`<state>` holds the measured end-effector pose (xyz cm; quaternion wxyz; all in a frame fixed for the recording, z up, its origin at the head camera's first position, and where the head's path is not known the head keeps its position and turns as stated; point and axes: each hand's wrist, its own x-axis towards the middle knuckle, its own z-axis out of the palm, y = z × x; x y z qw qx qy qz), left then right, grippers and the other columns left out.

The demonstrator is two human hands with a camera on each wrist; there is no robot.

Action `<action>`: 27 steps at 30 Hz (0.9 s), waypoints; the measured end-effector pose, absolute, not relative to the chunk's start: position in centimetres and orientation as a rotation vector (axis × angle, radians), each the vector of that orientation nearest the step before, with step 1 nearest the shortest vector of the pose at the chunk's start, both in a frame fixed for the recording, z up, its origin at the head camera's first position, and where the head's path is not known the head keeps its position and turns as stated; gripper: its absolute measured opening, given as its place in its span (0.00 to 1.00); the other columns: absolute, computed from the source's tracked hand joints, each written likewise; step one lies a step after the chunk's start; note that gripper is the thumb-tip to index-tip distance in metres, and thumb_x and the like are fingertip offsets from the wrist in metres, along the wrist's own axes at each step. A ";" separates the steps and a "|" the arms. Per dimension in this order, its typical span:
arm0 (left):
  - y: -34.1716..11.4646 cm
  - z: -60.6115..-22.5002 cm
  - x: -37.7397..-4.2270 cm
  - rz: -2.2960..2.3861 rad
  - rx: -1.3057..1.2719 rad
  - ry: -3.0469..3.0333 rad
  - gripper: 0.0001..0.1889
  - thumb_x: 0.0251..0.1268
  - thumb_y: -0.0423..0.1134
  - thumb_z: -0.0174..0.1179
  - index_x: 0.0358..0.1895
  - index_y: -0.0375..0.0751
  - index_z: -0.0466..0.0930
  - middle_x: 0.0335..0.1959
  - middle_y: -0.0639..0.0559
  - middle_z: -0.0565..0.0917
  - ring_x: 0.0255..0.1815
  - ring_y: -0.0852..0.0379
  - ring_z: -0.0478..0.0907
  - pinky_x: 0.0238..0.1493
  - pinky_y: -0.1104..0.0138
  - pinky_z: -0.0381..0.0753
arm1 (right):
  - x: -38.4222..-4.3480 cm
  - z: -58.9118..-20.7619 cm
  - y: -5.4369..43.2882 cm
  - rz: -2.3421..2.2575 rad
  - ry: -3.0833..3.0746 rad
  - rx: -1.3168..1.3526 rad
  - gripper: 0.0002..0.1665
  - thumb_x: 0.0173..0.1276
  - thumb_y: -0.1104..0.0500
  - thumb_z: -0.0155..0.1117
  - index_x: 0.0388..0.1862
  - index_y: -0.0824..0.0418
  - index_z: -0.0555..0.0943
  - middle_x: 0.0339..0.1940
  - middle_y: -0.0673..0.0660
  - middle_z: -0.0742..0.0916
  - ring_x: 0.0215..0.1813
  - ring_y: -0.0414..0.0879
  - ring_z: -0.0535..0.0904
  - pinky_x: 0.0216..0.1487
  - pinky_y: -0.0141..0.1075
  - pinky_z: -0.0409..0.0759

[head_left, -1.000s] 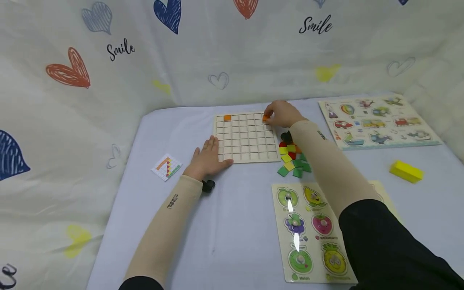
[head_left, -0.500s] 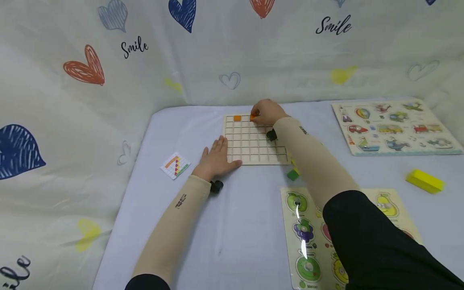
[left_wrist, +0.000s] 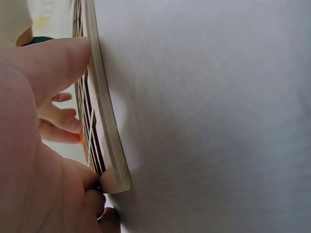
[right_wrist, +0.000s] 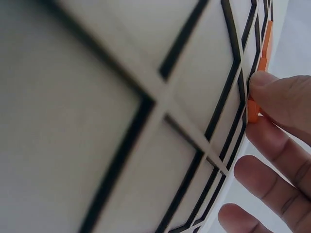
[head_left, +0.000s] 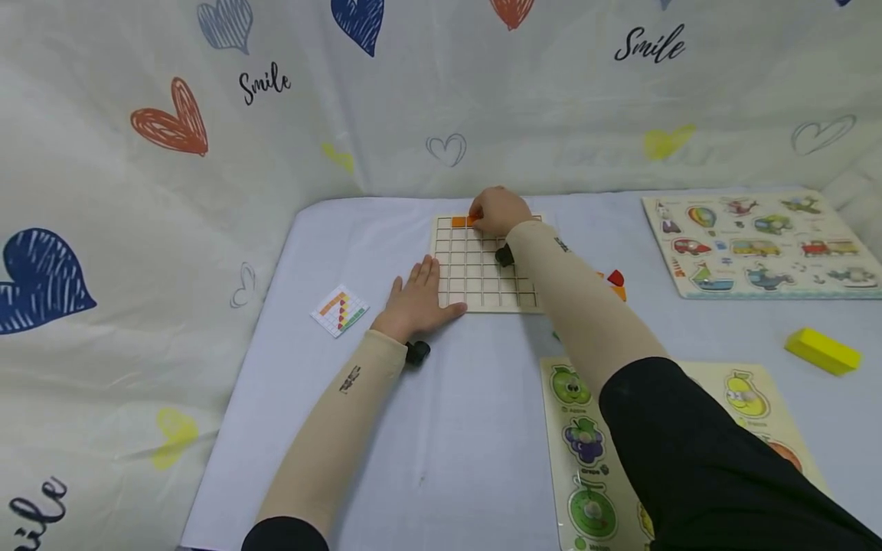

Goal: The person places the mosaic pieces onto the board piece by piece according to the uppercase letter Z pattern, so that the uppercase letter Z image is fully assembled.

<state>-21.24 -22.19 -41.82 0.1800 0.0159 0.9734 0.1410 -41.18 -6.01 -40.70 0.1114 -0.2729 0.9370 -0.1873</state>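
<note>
A wooden grid board lies on the white cloth. My left hand rests beside its near left corner, fingers stretched along the left side and thumb at the front edge; the thumb tip meets the rim in the left wrist view. At the board's far edge my right hand pinches an orange square tile between thumb and fingertips. Another orange tile sits in the top row, just left of the pinched one. The right forearm hides most of the loose tiles; a red piece shows past it.
A small pattern card lies left of the left hand. Right of the board are a vehicle puzzle and a yellow block. A fruit puzzle lies in front, partly under the right sleeve. A printed cloth hangs behind.
My right hand has carried the orange tile leftward along the top row, from the board's right end to beside the other orange tile. The left hand stays at the board; the head view has shifted.
</note>
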 end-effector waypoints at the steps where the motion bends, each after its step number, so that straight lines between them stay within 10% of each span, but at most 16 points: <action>1: -22.0 -41.8 -21.3 0.397 0.053 2.751 0.56 0.73 0.73 0.47 0.85 0.39 0.31 0.88 0.46 0.32 0.90 0.47 0.32 0.87 0.43 0.39 | -41.2 -40.7 -5.7 -0.548 2.754 -0.791 0.18 0.76 0.57 0.63 0.60 0.60 0.87 0.61 0.59 0.88 0.63 0.57 0.83 0.66 0.53 0.81; 27: -24.1 -40.6 -22.7 0.406 0.096 2.745 0.58 0.73 0.71 0.48 0.84 0.35 0.28 0.88 0.43 0.29 0.90 0.44 0.31 0.86 0.40 0.36 | -39.8 -37.6 3.1 -0.492 2.762 -0.687 0.22 0.79 0.56 0.61 0.67 0.61 0.82 0.67 0.62 0.85 0.69 0.59 0.77 0.73 0.56 0.74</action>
